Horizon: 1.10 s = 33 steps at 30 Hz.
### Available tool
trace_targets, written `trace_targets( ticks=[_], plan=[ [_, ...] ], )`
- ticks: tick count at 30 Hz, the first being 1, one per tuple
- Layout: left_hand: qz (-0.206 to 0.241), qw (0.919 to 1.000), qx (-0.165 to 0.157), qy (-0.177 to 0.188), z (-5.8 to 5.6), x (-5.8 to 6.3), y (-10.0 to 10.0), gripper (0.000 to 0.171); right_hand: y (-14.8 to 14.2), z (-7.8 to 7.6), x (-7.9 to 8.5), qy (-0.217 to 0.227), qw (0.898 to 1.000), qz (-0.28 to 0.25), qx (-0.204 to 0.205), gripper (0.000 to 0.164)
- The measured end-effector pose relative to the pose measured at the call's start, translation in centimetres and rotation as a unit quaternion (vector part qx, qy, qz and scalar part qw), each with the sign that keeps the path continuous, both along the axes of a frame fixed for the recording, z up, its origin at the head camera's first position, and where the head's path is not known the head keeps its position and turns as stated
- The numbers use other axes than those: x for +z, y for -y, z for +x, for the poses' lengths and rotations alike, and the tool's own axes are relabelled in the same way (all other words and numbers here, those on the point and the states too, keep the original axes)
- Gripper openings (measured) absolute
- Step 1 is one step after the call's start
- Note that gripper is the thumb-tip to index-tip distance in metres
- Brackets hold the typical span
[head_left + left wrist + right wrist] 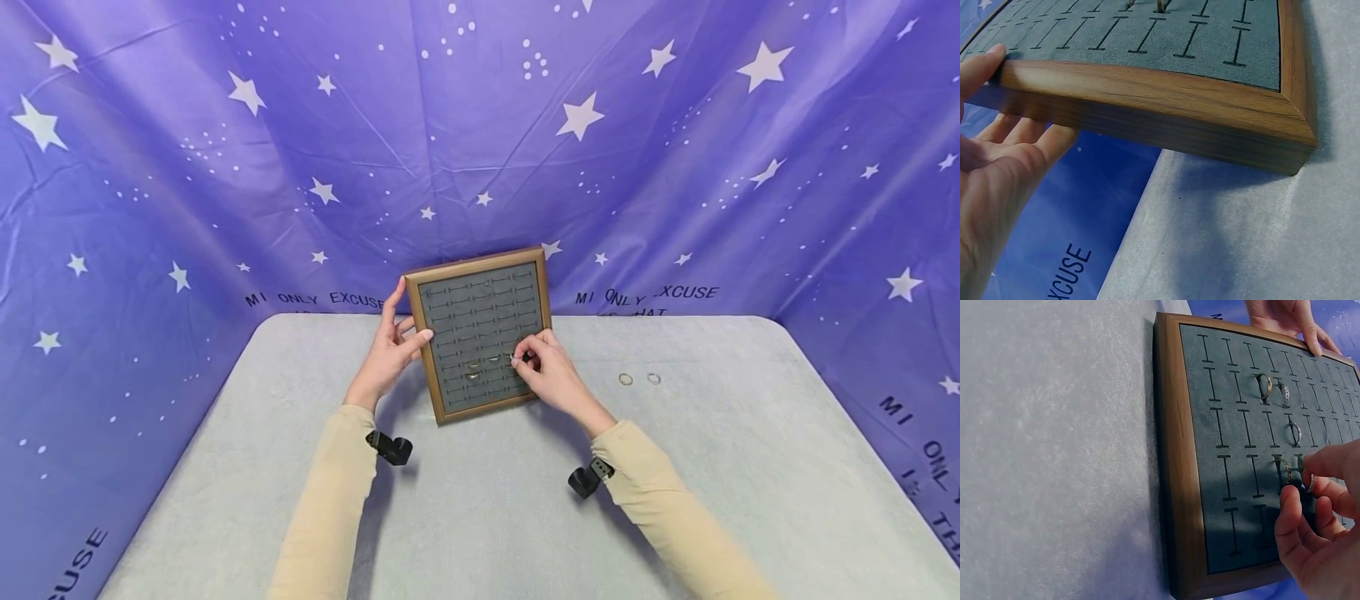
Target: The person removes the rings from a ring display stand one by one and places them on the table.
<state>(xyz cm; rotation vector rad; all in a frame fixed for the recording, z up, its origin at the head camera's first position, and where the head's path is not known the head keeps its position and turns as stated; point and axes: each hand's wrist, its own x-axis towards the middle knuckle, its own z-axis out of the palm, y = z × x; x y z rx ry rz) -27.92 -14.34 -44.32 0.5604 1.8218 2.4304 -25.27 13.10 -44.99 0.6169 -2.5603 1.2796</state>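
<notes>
At the center of the head view, a wooden-framed tray [480, 410] stands tilted on a pale table [480, 517], its gray pad [1213, 422] lined with rows of dark slots. A person's left hand [384, 357] grips the frame at its left side, thumb on the front and fingers against the side and underneath, as the left wrist view shows. The right hand [555, 375] works near the tray's lower right, thumb and fingers pinching a small silver ring [1311, 482] close to the pad; whether it touches a slot cannot be told.

In the upper right of the right wrist view, a gold band [1265, 387] and a silver band [1285, 395] stand side by side in the slots. Farther down, another silver band [1296, 434] and a patterned gold one [1288, 471] are seated, the latter just beside the pinched ring. Right of center in the head view, two loose rings, one gold [626, 379] and one silver [655, 378], lie apart on the table. Behind, a purple backdrop [480, 100] carries white stars.
</notes>
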Motion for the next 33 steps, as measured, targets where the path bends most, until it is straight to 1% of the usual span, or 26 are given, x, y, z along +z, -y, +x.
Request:
trace_targets(
  ticks=[6,10,19,23,29,33],
  plan=[
    [-0.001,1.0,0.003,-0.001,0.0,0.0,0.0,0.089,-0.3,0.2,-0.1,0.02,0.999,-0.034,0.021,0.008],
    [0.0,1.0,0.003,-0.002,0.0,0.1,0.0,0.089,-0.5,0.5,-0.1,0.028,0.998,-0.043,0.035,0.006],
    [0.004,1.0,0.002,-0.004,0.0,-0.1,-0.1,0.089,-0.9,1.3,-0.1,0.052,0.997,-0.05,0.023,0.005],
    [0.003,1.0,0.001,-0.002,0.0,-0.1,-0.1,0.089,-1.3,1.4,-0.5,0.053,0.997,-0.053,0.022,0.004],
    [0.004,1.0,0.0,-0.003,0.2,-0.1,-0.1,0.089,-2.0,1.6,-1.1,0.057,0.997,-0.058,0.006,0.005],
    [0.006,1.0,0.001,-0.006,0.2,0.0,-0.1,0.089,-2.6,1.8,-1.4,0.059,0.996,-0.071,0.0,0.005]
  ],
)
